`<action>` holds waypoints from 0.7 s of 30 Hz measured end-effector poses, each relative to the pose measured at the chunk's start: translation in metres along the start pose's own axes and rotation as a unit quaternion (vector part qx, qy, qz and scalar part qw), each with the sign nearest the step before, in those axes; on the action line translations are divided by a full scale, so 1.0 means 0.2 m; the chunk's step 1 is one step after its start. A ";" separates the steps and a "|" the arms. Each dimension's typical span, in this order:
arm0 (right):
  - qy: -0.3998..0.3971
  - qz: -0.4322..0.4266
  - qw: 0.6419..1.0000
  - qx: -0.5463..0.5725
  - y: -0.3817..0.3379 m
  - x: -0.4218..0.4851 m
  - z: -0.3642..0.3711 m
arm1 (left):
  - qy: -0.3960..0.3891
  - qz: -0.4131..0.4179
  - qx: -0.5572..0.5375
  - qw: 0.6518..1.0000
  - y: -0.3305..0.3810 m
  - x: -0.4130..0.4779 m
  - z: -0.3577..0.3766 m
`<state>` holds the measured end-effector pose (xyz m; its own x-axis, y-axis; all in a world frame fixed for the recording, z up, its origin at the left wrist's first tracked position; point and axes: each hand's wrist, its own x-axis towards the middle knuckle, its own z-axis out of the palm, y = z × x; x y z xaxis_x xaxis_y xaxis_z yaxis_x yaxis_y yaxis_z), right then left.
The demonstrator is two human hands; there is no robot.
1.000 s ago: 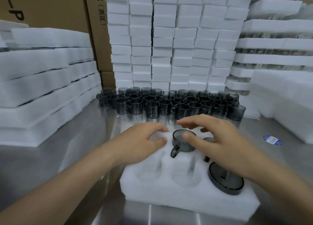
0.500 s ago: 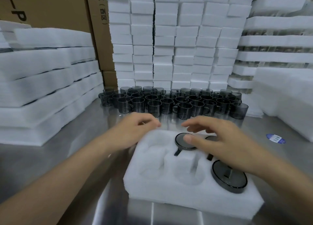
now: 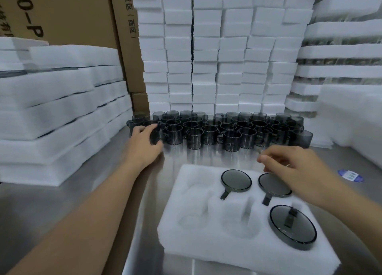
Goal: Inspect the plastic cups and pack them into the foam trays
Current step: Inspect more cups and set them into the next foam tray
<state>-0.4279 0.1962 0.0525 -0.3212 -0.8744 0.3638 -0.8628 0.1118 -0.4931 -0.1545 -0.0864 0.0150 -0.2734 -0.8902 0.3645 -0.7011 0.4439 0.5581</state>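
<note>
Head view: left hand [image 3: 144, 145], fingers curled round a front-left cup [image 3: 158, 135] of the cluster [image 3: 227, 130] on the desk [image 3: 82, 202]; right hand [image 3: 293, 169], loosely bent and empty, hovers over the foam tray [image 3: 206, 247]. Cup judged light, rigid, slick: grip the wall, not the handle.

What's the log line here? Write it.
left hand: grips loose cup | right hand: empty, over foam tray | packed: three cups | free: three pockets

Lower centre-right of the frame, a foam tray [image 3: 206, 252] lies on the tabletop [image 3: 62, 208], with three packed cups [image 3: 236, 180] in its right-hand pockets. Behind it, mid-frame, loose cups [image 3: 217, 130] stand in rows, with foam stacks [image 3: 217, 47] behind them and at the left.
</note>
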 end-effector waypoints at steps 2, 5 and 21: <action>-0.007 0.002 1.000 0.002 0.00 0.01 0.00 | 0.011 0.012 0.026 1.000 -0.01 0.02 0.01; -0.024 0.004 1.000 0.013 -0.01 0.00 0.00 | 0.049 0.042 0.041 0.997 -0.02 0.00 0.01; -0.030 0.001 0.999 0.025 0.00 -0.01 0.01 | -0.003 -0.060 -0.187 0.980 -0.06 -0.09 -0.02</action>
<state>-0.4264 0.1967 0.0510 -0.2974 -0.9008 0.3165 -0.8410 0.0903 -0.5334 -0.1385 -0.0759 0.0059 -0.2089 -0.9384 0.2752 -0.4380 0.3413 0.8317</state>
